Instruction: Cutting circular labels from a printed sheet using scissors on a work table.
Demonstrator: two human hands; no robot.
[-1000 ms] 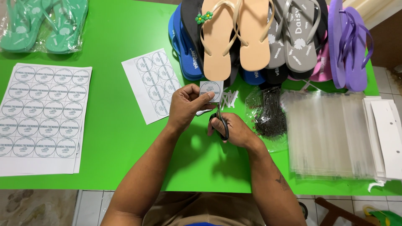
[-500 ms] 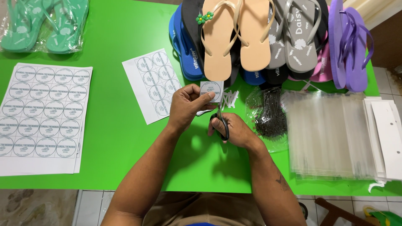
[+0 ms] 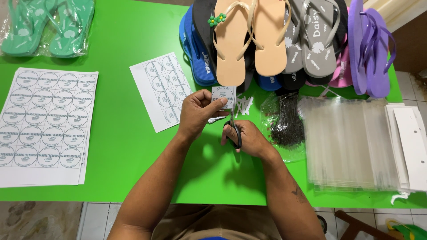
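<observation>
Scissors with black handles (image 3: pixel 233 129) sit in your right hand (image 3: pixel 247 138), its fingers closed through the loops and the blades pointing away from you. They meet a small square paper cut-out printed with a round label (image 3: pixel 223 95), which your left hand (image 3: pixel 200 112) pinches between thumb and fingertips just beyond the scissors, over the middle of the green table (image 3: pixel 120 146). Both hands are close together, each clamped on its own thing. Narrow white paper strips (image 3: pixel 243 106) lie just right of the cut-out. Right of your right hand rests a clear bag of small dark pieces (image 3: pixel 288 122), and beyond it to the right a stack of clear plastic sleeves (image 3: pixel 351 142) with white cardboard headers (image 3: pixel 411 142) at the table's right edge. Left of your left hand lies a partly cut white sheet of round labels (image 3: pixel 162 91); a full white sheet of round labels (image 3: pixel 44 124) lies near the left edge. Farther off, a heap of flip-flops in beige, grey, blue, pink and purple (image 3: pixel 275 40) spreads across the far side, and a bagged green pair of flip-flops (image 3: pixel 49 24) sits at the far left.
</observation>
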